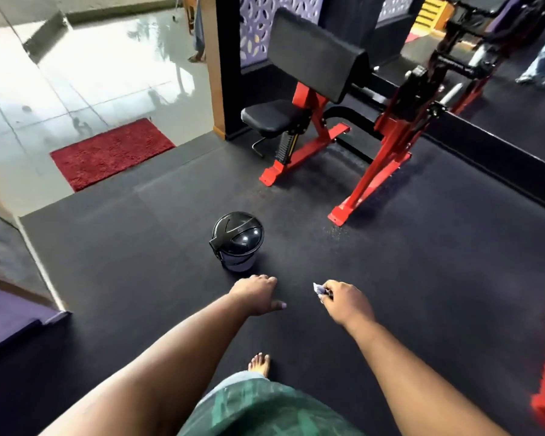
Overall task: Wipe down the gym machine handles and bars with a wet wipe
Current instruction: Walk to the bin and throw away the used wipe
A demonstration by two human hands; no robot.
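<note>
Right hand (343,302) pinches crumpled wipe (317,288), tip pointing left.

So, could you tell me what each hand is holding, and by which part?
The right hand pinches a small crumpled wipe by one end; the left hand holds nothing.

Daylight enters from upper left, glaring off the glossy tiled floor (85,73); dark rubber floor (390,278) dim; wide-angle edges curve, slightly soft.
</note>
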